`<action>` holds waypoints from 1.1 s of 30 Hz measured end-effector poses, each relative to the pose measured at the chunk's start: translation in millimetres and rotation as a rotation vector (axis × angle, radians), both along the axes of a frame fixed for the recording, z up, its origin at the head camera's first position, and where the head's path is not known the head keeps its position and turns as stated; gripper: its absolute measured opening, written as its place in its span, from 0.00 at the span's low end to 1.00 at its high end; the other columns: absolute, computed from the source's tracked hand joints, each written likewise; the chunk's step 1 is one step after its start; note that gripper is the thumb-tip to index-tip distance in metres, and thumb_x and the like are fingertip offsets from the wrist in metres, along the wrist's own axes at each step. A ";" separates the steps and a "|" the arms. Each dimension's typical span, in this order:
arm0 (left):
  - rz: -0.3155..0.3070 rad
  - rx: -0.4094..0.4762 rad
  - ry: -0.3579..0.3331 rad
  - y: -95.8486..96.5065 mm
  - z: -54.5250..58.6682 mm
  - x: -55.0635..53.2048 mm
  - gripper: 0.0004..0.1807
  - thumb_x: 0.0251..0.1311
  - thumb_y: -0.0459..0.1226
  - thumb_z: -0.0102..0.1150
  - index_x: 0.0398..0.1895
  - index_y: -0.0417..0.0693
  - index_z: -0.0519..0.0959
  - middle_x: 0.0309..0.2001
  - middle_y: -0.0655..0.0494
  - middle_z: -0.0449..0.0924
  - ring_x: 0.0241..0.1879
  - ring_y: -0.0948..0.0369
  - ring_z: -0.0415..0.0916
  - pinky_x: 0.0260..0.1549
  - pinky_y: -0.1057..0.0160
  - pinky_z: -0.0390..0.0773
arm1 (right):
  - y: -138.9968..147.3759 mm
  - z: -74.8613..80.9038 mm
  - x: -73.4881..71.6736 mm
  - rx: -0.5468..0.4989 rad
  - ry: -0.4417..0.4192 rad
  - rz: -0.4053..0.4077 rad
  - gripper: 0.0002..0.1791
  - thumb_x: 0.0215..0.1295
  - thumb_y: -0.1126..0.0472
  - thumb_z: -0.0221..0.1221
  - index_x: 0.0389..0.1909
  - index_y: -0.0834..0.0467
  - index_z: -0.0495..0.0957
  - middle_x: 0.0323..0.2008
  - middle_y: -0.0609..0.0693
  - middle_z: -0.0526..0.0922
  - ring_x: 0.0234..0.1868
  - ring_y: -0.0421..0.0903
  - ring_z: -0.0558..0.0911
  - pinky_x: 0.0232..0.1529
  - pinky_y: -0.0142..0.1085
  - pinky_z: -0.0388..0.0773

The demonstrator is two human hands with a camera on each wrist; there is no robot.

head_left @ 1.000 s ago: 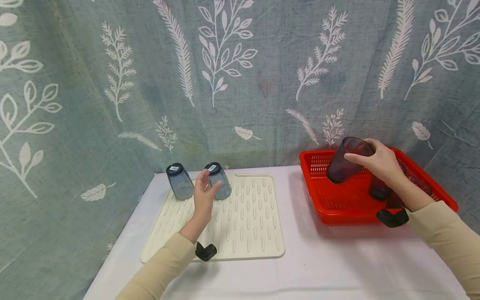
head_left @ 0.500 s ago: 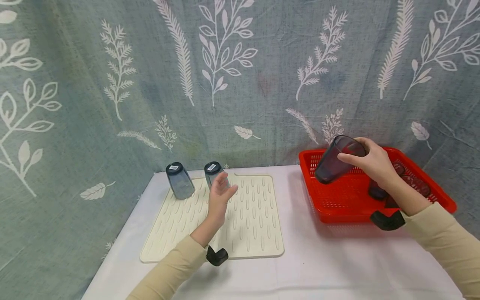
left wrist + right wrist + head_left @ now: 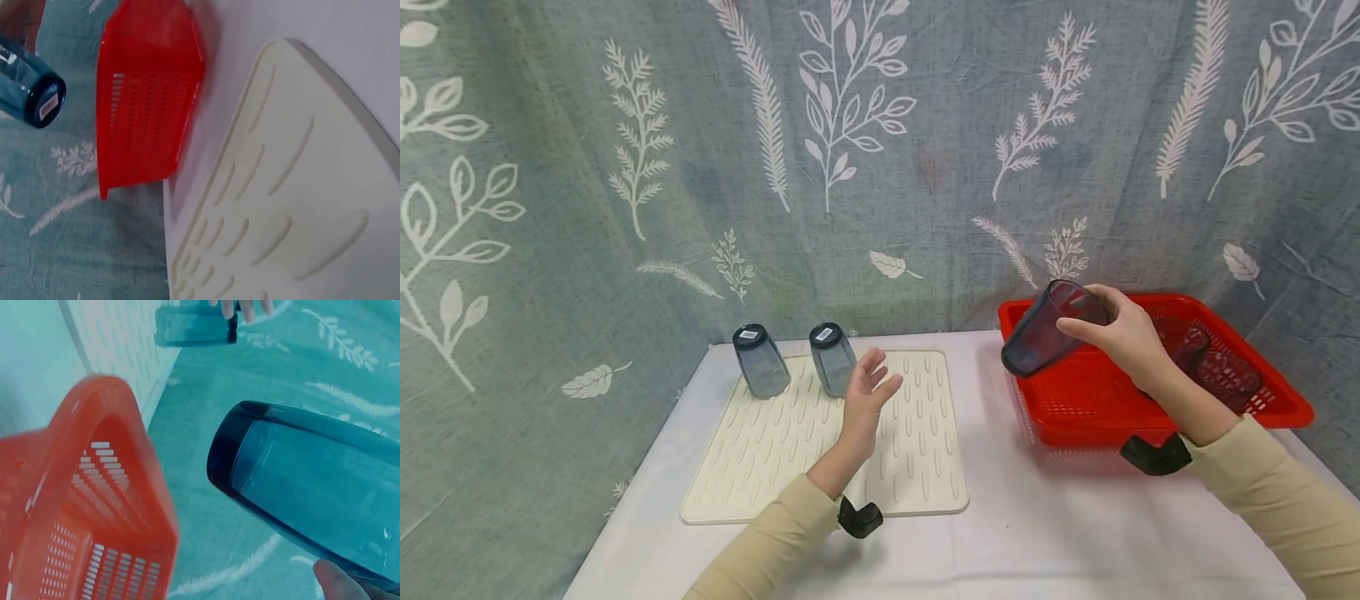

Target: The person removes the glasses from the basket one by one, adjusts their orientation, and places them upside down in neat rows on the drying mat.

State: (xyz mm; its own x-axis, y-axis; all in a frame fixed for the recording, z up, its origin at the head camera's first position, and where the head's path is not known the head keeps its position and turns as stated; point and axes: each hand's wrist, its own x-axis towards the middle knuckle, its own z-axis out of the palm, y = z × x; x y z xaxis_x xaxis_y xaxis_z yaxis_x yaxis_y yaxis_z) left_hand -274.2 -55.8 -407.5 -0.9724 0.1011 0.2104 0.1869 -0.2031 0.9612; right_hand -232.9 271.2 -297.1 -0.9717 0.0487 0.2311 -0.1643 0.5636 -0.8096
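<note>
My right hand [image 3: 1123, 333] grips a dark blue glass tumbler [image 3: 1047, 335] near its open rim. The tumbler is tilted, its thick base pointing down and left across the basket's left rim; the right wrist view shows it large, with a fingertip [image 3: 334, 581] at its side. Over the ribbed cream drying mat [image 3: 917, 467], my left hand [image 3: 865, 400] is raised with loose fingers and holds nothing. Just behind it, one tumbler [image 3: 832, 367] stands upside down on the mat. A second upside-down tumbler [image 3: 763, 367] stands at the mat's back left corner.
A red plastic basket [image 3: 1101, 435] with slotted walls stands at the right. Several dark glasses [image 3: 1228, 379] lie in its right part, partly hidden by my right forearm. A patterned curtain [image 3: 925, 150] hangs behind the white-covered table [image 3: 1000, 542].
My right hand has carried the tumbler left, from over the basket to across its left rim, tilting it further. My left hand has moved right, away from the standing tumbler.
</note>
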 end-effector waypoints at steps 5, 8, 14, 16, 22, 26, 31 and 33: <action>-0.030 -0.007 -0.005 9.3 -1.8 1.8 0.34 0.59 0.33 0.55 0.67 0.40 0.54 0.66 0.41 0.55 0.65 0.47 0.54 0.63 0.49 0.58 | -9.0 -4.2 3.0 -0.036 -0.001 0.028 0.37 0.60 0.50 0.59 0.65 0.62 0.57 0.52 0.61 0.72 0.38 0.29 0.72 0.36 0.20 0.73; -0.046 -0.007 -0.015 15.1 -2.5 3.2 0.34 0.59 0.34 0.55 0.67 0.40 0.55 0.66 0.42 0.56 0.65 0.47 0.54 0.63 0.50 0.59 | -15.4 -7.0 4.5 -0.070 -0.002 0.042 0.37 0.60 0.51 0.58 0.65 0.62 0.57 0.53 0.61 0.72 0.39 0.31 0.72 0.37 0.20 0.73; -0.093 -0.005 -0.040 26.8 -2.4 8.8 0.34 0.59 0.36 0.56 0.67 0.41 0.55 0.66 0.44 0.57 0.65 0.48 0.55 0.62 0.51 0.60 | -29.5 -15.3 6.2 -0.137 0.003 0.075 0.36 0.60 0.53 0.59 0.65 0.62 0.57 0.54 0.60 0.71 0.42 0.33 0.72 0.39 0.19 0.73; -0.106 -0.006 -0.047 29.7 -2.7 11.2 0.34 0.59 0.36 0.55 0.67 0.41 0.55 0.66 0.45 0.58 0.65 0.49 0.56 0.62 0.51 0.61 | -34.3 -18.4 5.9 -0.163 0.001 0.082 0.36 0.60 0.53 0.59 0.65 0.62 0.57 0.54 0.60 0.71 0.42 0.34 0.72 0.40 0.20 0.73; -0.132 -0.019 -0.071 34.5 -5.9 16.4 0.32 0.58 0.35 0.55 0.66 0.44 0.58 0.64 0.47 0.60 0.64 0.51 0.58 0.61 0.53 0.63 | -46.5 -26.5 6.3 -0.250 -0.007 0.104 0.35 0.60 0.54 0.58 0.65 0.63 0.56 0.54 0.60 0.69 0.44 0.36 0.71 0.41 0.20 0.74; -0.169 -0.011 -0.094 37.6 -9.0 19.8 0.33 0.58 0.36 0.56 0.66 0.43 0.57 0.64 0.47 0.61 0.63 0.50 0.59 0.61 0.53 0.63 | -52.3 -32.8 8.9 -0.298 -0.010 0.101 0.35 0.61 0.55 0.58 0.65 0.63 0.56 0.53 0.58 0.69 0.46 0.37 0.71 0.42 0.20 0.73; -0.207 -0.008 -0.117 41.1 -14.3 24.6 0.33 0.58 0.36 0.56 0.67 0.43 0.56 0.64 0.46 0.60 0.63 0.49 0.59 0.61 0.54 0.64 | -59.4 -42.5 11.7 -0.358 -0.004 0.109 0.34 0.61 0.56 0.58 0.64 0.64 0.56 0.51 0.54 0.71 0.46 0.36 0.72 0.44 0.19 0.73; -0.222 -0.003 -0.120 42.0 -16.1 25.8 0.34 0.58 0.36 0.56 0.67 0.43 0.56 0.65 0.45 0.60 0.63 0.49 0.59 0.60 0.54 0.64 | -62.5 -45.5 12.8 -0.392 -0.001 0.112 0.33 0.61 0.57 0.58 0.64 0.65 0.57 0.50 0.52 0.71 0.45 0.35 0.73 0.44 0.20 0.73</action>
State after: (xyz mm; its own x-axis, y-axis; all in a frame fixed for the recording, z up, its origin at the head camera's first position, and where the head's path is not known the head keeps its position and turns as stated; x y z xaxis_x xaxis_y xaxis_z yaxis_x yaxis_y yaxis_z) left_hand -248.4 -13.8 -423.6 -0.9444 0.3153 0.0937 0.0221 -0.2235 0.9745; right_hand -220.0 208.7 -342.6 -0.9762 0.0273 0.2150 -0.2061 0.1908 -0.9597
